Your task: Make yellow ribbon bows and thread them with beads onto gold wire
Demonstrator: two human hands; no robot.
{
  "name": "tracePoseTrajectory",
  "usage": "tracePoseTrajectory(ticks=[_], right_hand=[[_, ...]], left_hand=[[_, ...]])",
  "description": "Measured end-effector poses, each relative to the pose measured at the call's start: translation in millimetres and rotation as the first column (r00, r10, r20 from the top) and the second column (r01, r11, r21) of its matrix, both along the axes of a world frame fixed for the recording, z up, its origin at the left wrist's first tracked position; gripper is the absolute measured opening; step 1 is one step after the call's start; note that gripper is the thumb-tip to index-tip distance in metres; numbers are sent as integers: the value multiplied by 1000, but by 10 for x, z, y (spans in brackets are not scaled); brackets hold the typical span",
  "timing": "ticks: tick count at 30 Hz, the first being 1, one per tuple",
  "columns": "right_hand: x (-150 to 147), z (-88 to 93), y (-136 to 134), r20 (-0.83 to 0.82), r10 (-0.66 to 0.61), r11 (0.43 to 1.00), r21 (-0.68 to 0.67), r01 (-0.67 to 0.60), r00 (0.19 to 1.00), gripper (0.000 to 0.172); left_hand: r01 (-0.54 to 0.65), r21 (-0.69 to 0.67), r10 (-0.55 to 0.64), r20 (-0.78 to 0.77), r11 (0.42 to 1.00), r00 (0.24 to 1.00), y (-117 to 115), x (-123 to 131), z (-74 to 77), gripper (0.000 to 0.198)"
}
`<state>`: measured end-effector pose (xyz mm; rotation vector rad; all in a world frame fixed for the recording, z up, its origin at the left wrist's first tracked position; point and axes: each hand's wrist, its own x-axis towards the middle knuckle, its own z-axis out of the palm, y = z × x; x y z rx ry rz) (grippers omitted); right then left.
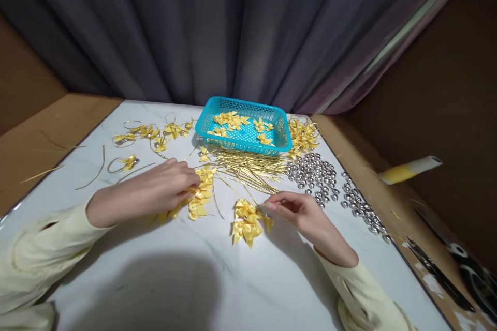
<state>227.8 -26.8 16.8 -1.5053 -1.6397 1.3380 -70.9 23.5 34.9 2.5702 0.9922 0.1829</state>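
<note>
My left hand [171,183] is curled over a row of yellow satin ribbon bows [202,194]. Its fingertips are tucked behind the hand, so what they grip is hidden. To the right, my right hand [293,209] pinches the edge of a yellow ribbon bow [267,221] between thumb and forefinger. That bow lies against a small cluster of bows [246,225] on the white tabletop. Thin gold twist ties [248,165] lie in a heap beyond both hands, with a few loose ones reaching toward the bows.
A blue perforated basket [243,144] holds several bows, with more bows [303,134] heaped beside it. Silver bells [316,176] spread along the right. Bows on wire loops [130,163] lie at left. Tweezers [438,274], scissors [473,274] and a yellow-white tube [409,169] are at right.
</note>
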Motion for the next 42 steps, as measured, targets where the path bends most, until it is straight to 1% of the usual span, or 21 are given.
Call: tracePoseTrajectory(ticks=[2, 4, 7, 9, 11, 13, 15, 17, 19, 20, 23, 25, 26, 27, 28, 30, 32, 34, 37, 39, 42], right_hand=[[-1, -1, -1, 0, 0, 1000, 7, 0, 1000, 26], [-13, -9, -3, 9, 11, 1000, 13, -11, 1000, 26], [-39, -28, -1, 22, 33, 999, 11, -33, 999, 26], [-53, -35, 1, 42, 40, 999, 12, -41, 998, 26], [-60, -35, -3, 62, 47, 998, 27, -49, 997, 26], [-63, -33, -19, 59, 60, 996, 60, -64, 996, 25], [-75, -34, -46, 52, 70, 991, 108, -76, 996, 25], [-110, -35, -79, 68, 70, 980, 181, -81, 995, 23], [-175, -33, -107, 99, 78, 951, 292, -104, 992, 20], [-219, -28, -114, 113, 99, 924, 359, -134, 989, 18], [-376, -7, -107, 149, 246, 794, 536, -288, 958, 22], [-479, 9, -89, 164, 348, 724, 578, -376, 923, 20], [-524, 15, -84, 162, 380, 714, 574, -401, 911, 17], [-562, 18, -85, 151, 393, 723, 558, -406, 907, 15], [-592, 20, -92, 130, 394, 748, 531, -399, 910, 14], [-627, 15, -126, 42, 372, 825, 442, -351, 927, 12], [-634, 4, -176, -107, 336, 906, 308, -290, 936, 9], [-621, -5, -222, -262, 297, 951, 166, -260, 918, 11], [-582, 1, -244, -378, 273, 961, 58, -272, 885, 19], [-552, 22, -225, -367, 298, 953, 54, -299, 881, 21], [-512, 63, -180, -289, 373, 926, 55, -374, 881, 22]], left_hand=[[88, 12, -87, -99, 996, 991, -55, -72, -4, 15], [153, 13, -150, -126, 988, 981, -136, -57, -17, 20], [179, 40, -171, -149, 983, 974, -177, 45, -43, 27], [188, -7, -186, -174, 982, 967, -107, 99, -59, 32], [212, -107, -226, -138, 971, 964, 9, 124, -69, 29], [210, -182, -223, -54, 961, 973, 116, 131, -64, 18], [192, -234, -194, 16, 953, 981, 169, 143, -39, 20], [193, -276, -180, 73, 941, 981, 163, 171, 4, 23], [222, -327, -189, 129, 919, 973, 120, 212, 62, 21], [238, -354, -196, 152, 904, 969, 93, 234, 94, 21], [270, -427, -222, 159, 863, 962, 18, 290, 189, 21], [285, -468, -251, 135, 836, 959, -27, 303, 237, 22], [291, -482, -265, 122, 826, 956, -52, 301, 254, 21], [286, -484, -266, 112, 827, 957, -79, 294, 267, 20], [269, -469, -250, 105, 841, 963, -109, 283, 277, 18], [211, -400, -181, 112, 892, 977, -178, 263, 294, 16], [176, -327, -131, 154, 928, 979, -248, 257, 314, 17], [211, -289, -153, 209, 934, 966, -302, 275, 340, 17], [296, -264, -223, 275, 918, 935, -334, 334, 376, 18], [335, -253, -261, 284, 908, 923, -330, 369, 386, 17], [361, -243, -294, 273, 900, 916, -315, 389, 372, 18]])
